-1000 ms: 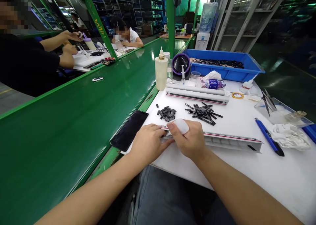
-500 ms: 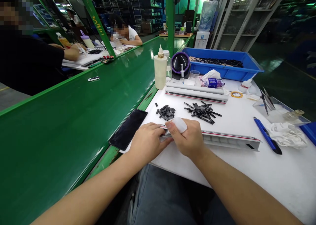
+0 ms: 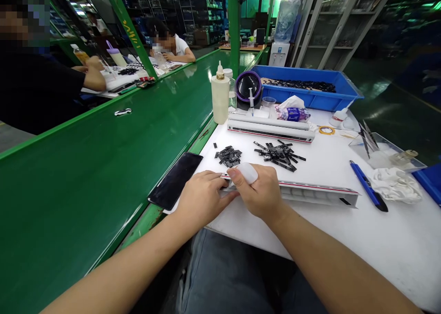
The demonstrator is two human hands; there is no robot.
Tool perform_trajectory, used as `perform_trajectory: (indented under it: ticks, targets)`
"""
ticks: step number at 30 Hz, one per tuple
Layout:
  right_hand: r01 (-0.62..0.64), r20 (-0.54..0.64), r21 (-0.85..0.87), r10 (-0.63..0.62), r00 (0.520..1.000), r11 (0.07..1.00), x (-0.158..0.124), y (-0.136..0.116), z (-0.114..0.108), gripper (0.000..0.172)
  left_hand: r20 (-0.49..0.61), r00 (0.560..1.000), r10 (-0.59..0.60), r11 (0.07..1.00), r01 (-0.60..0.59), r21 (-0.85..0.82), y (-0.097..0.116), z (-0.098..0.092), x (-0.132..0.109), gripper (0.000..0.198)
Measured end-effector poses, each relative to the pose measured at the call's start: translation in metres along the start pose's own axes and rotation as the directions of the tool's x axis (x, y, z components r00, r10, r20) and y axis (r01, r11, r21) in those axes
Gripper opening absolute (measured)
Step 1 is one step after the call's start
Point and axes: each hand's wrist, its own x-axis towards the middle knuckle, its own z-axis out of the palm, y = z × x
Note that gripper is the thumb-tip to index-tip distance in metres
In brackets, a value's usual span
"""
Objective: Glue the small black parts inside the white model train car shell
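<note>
A long white shell with a red stripe [image 3: 319, 192], like a model train car body, lies on its side along the near part of the table, its ribbed hollow inside towards me. My left hand [image 3: 201, 196] is closed around its left end, thumb and fingers gripping the edge. In my right hand [image 3: 263, 190] is a small white bottle [image 3: 247, 172], its rounded bottom up and its tip hidden, pressed close to the shell's left end. Just beyond my hands lie a heap of short black pieces [image 3: 229, 156] and a heap of longer black strips [image 3: 280, 155].
Two similar shells [image 3: 270, 129] lie behind the heaps. A black phone [image 3: 176, 179] rests at the left table edge. Further back stand a squeeze bottle [image 3: 220, 98] and a blue bin [image 3: 310, 98]. A blue pen-like cutter [image 3: 368, 185] lies right. Co-workers sit across the green bench [image 3: 138, 144].
The view has shifted slightly, moving everything a little left. My hands keep the same grip on the shell and bottle. The nearest co-worker's hand across the bench has moved.
</note>
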Motion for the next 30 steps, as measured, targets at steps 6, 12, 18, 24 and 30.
perform_trajectory:
  ticks: [6,12,18,24,30]
  targets:
    - [-0.007,-0.003,0.010,0.007,1.000,1.000,-0.001,0.001,-0.002,0.042,0.003,1.000,-0.001,1.000,0.001,0.003,0.000,0.000,0.000,0.019]
    - [-0.007,0.001,0.018,0.007,1.000,1.000,0.000,0.000,-0.003,0.042,-0.004,1.000,-0.003,1.000,0.003,0.001,-0.001,0.001,-0.001,0.022]
    - [-0.005,0.005,0.009,0.005,1.000,1.000,0.000,0.001,-0.004,0.042,-0.005,1.000,0.003,1.000,-0.003,-0.003,-0.001,0.001,0.000,0.022]
    - [-0.121,-0.062,0.194,0.135,0.989,0.974,0.002,-0.005,-0.011,0.042,-0.026,1.000,0.017,1.000,-0.017,0.000,-0.003,0.003,0.000,0.026]
    - [-0.168,-0.250,0.630,0.402,0.881,0.759,0.030,-0.006,-0.099,0.030,-0.018,0.999,0.030,0.999,-0.030,-0.015,-0.005,0.004,-0.001,0.027]
